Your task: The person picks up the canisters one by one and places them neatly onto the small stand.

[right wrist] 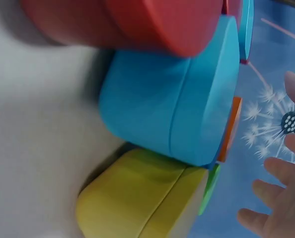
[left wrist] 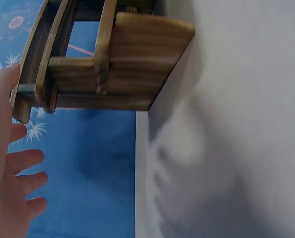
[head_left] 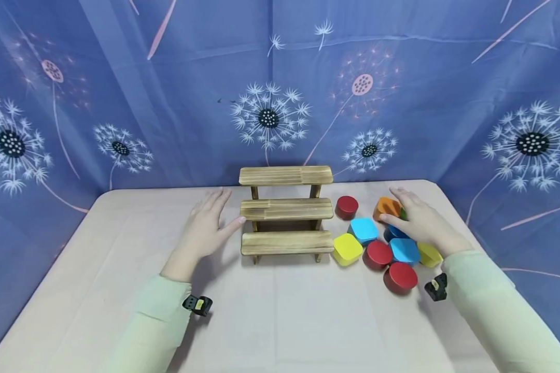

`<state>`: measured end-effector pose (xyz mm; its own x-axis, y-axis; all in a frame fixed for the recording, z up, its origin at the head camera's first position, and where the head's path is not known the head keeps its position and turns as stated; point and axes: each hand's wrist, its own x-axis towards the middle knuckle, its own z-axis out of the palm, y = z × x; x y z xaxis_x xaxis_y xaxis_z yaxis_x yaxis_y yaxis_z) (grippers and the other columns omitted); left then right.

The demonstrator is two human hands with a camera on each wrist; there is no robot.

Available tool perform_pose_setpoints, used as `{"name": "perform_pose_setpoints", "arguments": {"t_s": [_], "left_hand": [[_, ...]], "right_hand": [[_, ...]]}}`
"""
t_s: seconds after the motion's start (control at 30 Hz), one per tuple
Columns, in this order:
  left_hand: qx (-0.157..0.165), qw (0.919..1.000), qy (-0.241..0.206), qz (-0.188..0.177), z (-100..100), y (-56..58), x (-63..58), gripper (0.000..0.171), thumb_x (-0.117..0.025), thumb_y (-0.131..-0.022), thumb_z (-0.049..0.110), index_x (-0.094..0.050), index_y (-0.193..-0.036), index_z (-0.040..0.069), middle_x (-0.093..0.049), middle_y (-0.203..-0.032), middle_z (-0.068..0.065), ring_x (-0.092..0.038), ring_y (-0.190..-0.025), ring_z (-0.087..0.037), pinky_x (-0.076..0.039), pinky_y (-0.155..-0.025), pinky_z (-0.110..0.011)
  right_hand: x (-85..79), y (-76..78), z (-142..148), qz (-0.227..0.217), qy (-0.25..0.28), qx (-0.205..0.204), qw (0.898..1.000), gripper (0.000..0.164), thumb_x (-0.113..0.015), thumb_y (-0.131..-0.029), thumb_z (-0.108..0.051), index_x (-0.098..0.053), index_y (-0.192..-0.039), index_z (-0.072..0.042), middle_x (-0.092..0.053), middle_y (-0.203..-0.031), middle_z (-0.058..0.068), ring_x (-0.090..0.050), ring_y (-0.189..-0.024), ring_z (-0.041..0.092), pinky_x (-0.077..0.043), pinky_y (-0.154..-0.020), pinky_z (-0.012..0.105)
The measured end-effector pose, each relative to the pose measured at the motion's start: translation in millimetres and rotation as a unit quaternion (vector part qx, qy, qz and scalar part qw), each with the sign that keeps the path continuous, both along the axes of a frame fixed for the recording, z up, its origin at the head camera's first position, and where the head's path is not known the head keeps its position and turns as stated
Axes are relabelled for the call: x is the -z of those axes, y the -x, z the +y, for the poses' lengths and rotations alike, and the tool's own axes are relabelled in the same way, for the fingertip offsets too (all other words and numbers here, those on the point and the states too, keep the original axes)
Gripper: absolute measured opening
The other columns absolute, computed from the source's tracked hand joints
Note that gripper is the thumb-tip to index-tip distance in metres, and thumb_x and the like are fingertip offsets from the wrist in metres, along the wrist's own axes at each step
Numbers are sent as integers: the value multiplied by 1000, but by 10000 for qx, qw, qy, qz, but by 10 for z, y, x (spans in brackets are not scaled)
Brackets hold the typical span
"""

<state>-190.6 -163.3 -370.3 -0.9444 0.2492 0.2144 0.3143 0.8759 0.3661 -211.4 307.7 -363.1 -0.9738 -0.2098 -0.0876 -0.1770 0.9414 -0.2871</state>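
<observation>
Left hand: we have it (head_left: 201, 230) raised left of the wooden stand (head_left: 287, 243), thumb close to the middle shelf's end; can't tell if it touches.
Left fingers: extended, near together in the head view, small gaps in the left wrist view; thumb angled apart.
Right hand: ours (head_left: 420, 221) is above the far part of the block group, thumb over the orange block (head_left: 386, 207) from the head view; the right wrist view shows backdrop between fingers and blocks.
Right fingers: extended, slightly spread, thumb apart.
Stand: three tiers, upright on the table, mid-scene, close to the backdrop (head_left: 191, 129).
Blocks by stand: yellow block (head_left: 347, 249) just beside the bottom shelf's right end; light blue block (head_left: 363, 229) behind it; red round block (head_left: 347, 207) farther back.
Blocks to the right: two more red rounds (head_left: 401, 277), another light blue (head_left: 405, 252), a dark blue (head_left: 392, 232) and a green (head_left: 403, 214) part-hidden by our hand, a second yellow (head_left: 429, 255) at the right edge.
Table: pale cloth (head_left: 280, 316).
Backdrop print: dandelions, white and pink.
Sleeves: pale green (head_left: 490, 295); black camera (head_left: 197, 304) at each wrist.
</observation>
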Motion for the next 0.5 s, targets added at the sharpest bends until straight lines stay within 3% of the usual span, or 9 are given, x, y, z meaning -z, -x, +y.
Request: {"name": "perform_pose_setpoints", "arguments": {"t_s": [0.17, 0.33, 0.5], "left_hand": [[211, 9987, -447, 140, 113, 28, 73, 75, -52, -90, 56, -30, -148, 12, -30, -152, -16, -30, -139, -38, -22, -111, -58], [344, 9950, -866, 361, 182, 62, 130, 67, -58, -90, 47, -38, -144, 13, -39, -147, -15, -38, -134, -36, -28, -110, -53], [337, 9910, -1270, 236, 213, 17, 185, 59, -59, -91, 44, -46, -140, 13, -44, -145, -12, -41, -133, -32, -29, -110, -50]], "right_hand": [[33, 108, 80, -439, 358, 199, 9982, 93, -52, -89, -58, -6, -152, -7, -16, -152, 30, -22, -133, 54, -23, -98, 72], [6, 237, 125, -628, 337, 282, 9971, 96, -50, -88, -61, -4, -152, -6, -17, -150, 32, -23, -130, 56, -23, -98, 72], [47, 298, 100, -781, 247, 264, 9963, 94, -53, -89, -58, -7, -151, -3, -17, -150, 33, -23, -130, 56, -25, -99, 71]]}}
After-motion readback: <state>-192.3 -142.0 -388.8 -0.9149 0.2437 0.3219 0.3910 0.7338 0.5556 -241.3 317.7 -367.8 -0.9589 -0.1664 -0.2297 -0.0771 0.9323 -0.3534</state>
